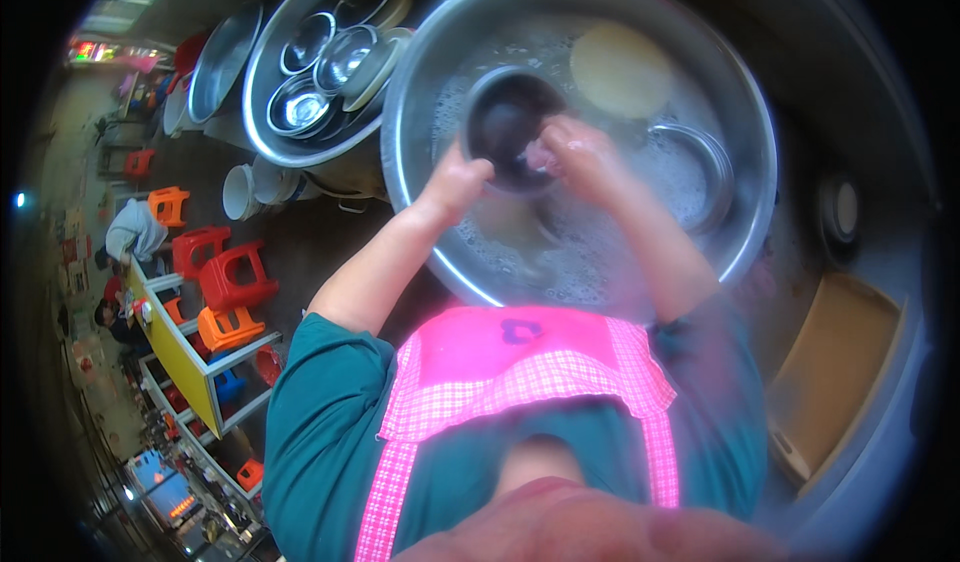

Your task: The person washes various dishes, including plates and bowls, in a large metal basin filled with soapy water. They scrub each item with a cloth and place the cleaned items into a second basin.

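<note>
My left hand (456, 184) grips the near left rim of a dark metal bowl (504, 123), tilted over soapy water. A pinkish cloth or scrubber (541, 158) is bunched in my right hand (577, 153), pressed at the right side of the bowl's inside. Both hands are over a large round stainless steel basin (739, 104) full of suds. A pale round disc, perhaps a board or lid (621, 71), lies at the basin's far side. Several stacked metal bowls (712, 164) sit partly under the water at the right. Another pale shape below the bowl is blurred by foam.
A second metal basin (251, 104) at the upper left holds several shiny steel bowls (346, 59). White buckets (240, 192) stand below it. Red stools (238, 275) and a yellow-topped table (176, 356) with people are farther left. A brown tray (836, 374) lies at the right.
</note>
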### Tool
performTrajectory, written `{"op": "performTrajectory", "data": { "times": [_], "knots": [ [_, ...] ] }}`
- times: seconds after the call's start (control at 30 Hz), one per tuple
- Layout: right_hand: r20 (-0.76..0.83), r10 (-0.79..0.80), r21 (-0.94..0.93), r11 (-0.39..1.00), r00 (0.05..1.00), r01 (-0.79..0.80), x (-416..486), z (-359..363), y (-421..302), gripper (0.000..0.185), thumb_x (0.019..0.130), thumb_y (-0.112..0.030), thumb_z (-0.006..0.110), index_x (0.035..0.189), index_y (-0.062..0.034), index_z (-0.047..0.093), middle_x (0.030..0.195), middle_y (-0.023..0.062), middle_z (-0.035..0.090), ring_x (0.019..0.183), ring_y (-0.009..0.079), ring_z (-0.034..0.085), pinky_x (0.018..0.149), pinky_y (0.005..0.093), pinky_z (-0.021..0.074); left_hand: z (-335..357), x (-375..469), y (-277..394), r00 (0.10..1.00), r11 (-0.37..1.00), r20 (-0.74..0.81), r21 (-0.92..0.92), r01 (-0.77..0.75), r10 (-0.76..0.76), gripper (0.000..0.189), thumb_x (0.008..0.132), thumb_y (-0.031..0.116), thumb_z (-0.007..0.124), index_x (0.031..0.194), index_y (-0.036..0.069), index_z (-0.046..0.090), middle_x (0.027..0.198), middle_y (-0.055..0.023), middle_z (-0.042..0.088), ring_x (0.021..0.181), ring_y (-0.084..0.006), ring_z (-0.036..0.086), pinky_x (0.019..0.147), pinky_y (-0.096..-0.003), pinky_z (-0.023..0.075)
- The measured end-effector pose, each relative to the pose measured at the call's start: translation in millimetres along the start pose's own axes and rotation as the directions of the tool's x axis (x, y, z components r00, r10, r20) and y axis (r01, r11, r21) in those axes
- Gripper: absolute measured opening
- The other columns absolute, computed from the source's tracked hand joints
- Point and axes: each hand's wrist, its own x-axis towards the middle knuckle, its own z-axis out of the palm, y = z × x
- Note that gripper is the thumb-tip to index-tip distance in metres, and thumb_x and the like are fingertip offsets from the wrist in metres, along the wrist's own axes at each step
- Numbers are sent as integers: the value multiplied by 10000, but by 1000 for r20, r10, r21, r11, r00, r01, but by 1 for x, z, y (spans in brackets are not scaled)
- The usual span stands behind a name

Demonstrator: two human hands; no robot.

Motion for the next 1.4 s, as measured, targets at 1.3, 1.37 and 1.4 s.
{"op": "performTrajectory", "data": {
  "times": [1.3,1.37,1.4],
  "knots": [
    [-241,382,339,894,892,-291,-8,-48,16,336,671,-123,682,983,-24,606,951,185,636,891,398,606,780,411,495,-100,104,56,539,581,-389,776,-245,747,160,930,135,572,1022,5,584,956,-173,644,879,-325,666,730,-430,566],
    [-255,355,329,907,899,-264,-8,-44,22,346,671,-135,683,988,-23,603,948,184,632,889,400,602,776,411,495,-92,103,60,615,896,-752,-75,-437,237,207,993,157,504,1133,4,507,1035,-169,617,892,-300,672,742,-395,594],
    [-250,344,329,909,905,-255,-7,-42,24,351,670,-141,684,990,-23,602,950,184,632,889,401,600,775,411,494,-93,100,60,681,780,-721,-352,-518,127,257,1020,162,459,1223,16,402,1125,-175,567,900,-310,670,773,-390,605]
  ]
}}
